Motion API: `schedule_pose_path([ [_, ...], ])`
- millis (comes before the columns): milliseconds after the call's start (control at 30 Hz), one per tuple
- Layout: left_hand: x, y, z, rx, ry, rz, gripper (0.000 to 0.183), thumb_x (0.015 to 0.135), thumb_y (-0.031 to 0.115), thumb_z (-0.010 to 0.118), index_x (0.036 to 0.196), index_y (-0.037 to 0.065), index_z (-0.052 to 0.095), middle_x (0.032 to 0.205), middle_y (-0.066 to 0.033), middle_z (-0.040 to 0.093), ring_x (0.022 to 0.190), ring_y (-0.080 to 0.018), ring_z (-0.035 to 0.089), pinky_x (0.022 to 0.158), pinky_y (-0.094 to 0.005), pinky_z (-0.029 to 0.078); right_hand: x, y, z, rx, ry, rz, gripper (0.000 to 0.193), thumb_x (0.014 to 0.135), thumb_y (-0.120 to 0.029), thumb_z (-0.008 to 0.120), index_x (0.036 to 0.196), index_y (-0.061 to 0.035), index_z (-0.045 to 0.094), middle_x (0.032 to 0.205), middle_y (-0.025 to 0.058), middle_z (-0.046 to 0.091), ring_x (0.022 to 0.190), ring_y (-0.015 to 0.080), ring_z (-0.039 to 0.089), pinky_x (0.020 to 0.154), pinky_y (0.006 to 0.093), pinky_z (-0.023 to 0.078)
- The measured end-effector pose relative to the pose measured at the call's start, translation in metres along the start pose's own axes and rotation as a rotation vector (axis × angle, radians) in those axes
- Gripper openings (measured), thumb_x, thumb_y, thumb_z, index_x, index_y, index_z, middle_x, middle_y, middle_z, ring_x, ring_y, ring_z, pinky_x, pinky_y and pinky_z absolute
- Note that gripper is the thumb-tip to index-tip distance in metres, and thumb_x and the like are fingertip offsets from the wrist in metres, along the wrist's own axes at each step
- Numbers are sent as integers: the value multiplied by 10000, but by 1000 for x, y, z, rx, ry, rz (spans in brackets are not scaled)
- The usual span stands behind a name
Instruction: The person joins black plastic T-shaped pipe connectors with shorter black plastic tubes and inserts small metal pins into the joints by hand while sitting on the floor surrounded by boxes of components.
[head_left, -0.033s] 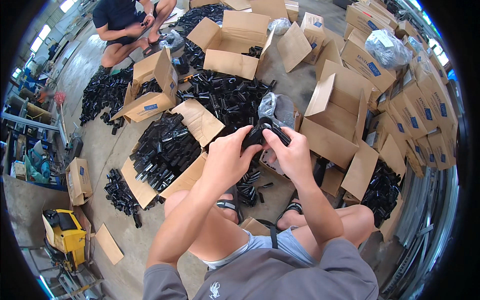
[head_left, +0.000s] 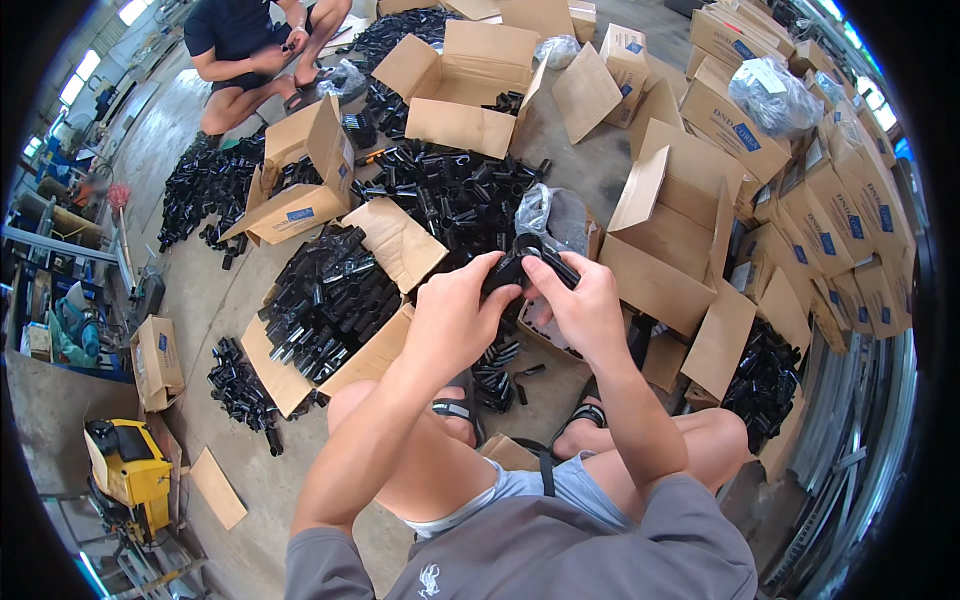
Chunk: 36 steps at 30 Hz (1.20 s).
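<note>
Both of my hands are raised together in front of my knees around a black tubular fitting (head_left: 527, 244). A round open end of it shows at the top, between my fingers. My left hand (head_left: 453, 303) grips its left side, with the thumb pressed along it. My right hand (head_left: 584, 306) is closed on the right side, its thumb on the middle of the fitting. The fingers partly cover its lower parts. Just beyond and to the left lies an opened box heaped with similar black tubular pieces (head_left: 325, 300). Behind my hands is a loose pile of black fittings (head_left: 455, 190).
An open cardboard box (head_left: 690, 190) stands to the right, near crumpled clear plastic (head_left: 552, 220). Stacked cartons (head_left: 835, 220) line the right side, with metal profiles (head_left: 850, 440) below. Another person (head_left: 250, 55) squats at the far left. A yellow machine (head_left: 135, 475) stands at the near left.
</note>
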<state>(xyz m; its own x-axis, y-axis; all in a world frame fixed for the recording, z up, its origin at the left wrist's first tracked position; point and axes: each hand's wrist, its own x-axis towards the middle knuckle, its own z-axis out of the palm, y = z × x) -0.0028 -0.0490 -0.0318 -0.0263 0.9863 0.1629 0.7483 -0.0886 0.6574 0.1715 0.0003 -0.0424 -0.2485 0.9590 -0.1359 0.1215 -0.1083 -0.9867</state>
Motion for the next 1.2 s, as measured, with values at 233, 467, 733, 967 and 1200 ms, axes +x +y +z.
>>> schedule_pose_path([
  [233, 8, -8, 4, -1110, -211, -562, 331, 1067, 248, 565, 1205, -43, 639, 1079, -112, 717, 991, -161, 708, 891, -279, 588, 22, 13, -51, 331, -193, 159, 747, 976, -686, 504, 1172, 17, 661, 859, 107, 751, 632, 117, 689, 467, 184, 406],
  [467, 12, -7, -8, -1500, -215, -667, 425, 1061, 294, 565, 1320, -43, 577, 1219, -147, 694, 1075, -174, 689, 922, -245, 582, 83, 219, -110, -136, 329, 307, 376, 1029, -350, 566, 990, 0, 696, 768, 63, 706, 588, 125, 616, 537, 297, 466],
  [733, 15, -21, -10, -1509, -100, -554, 321, 1044, 218, 609, 1312, 44, 574, 1073, -57, 693, 906, -130, 683, 771, -265, 561, 66, 328, -88, -870, 248, 341, 272, 896, -293, 695, 957, -42, 780, 971, 222, 747, 954, 347, 736, 884, 429, 559],
  [967, 22, -12, -5, -1263, 7, -530, 238, 1061, 250, 578, 1203, 60, 561, 1057, -46, 657, 846, -119, 651, 722, -265, 522, 77, 349, -97, -960, 253, 306, 225, 891, -149, 653, 1079, -57, 735, 1092, 224, 720, 1048, 422, 681, 934, 495, 536],
  [1200, 28, -11, 4, -1115, 61, -567, 252, 1063, 234, 557, 1221, 39, 533, 1042, -68, 655, 768, -134, 667, 667, -264, 531, 79, 379, -69, -1126, 139, 281, 230, 898, -170, 676, 1097, -56, 681, 1132, 200, 675, 1071, 417, 659, 894, 532, 541],
])
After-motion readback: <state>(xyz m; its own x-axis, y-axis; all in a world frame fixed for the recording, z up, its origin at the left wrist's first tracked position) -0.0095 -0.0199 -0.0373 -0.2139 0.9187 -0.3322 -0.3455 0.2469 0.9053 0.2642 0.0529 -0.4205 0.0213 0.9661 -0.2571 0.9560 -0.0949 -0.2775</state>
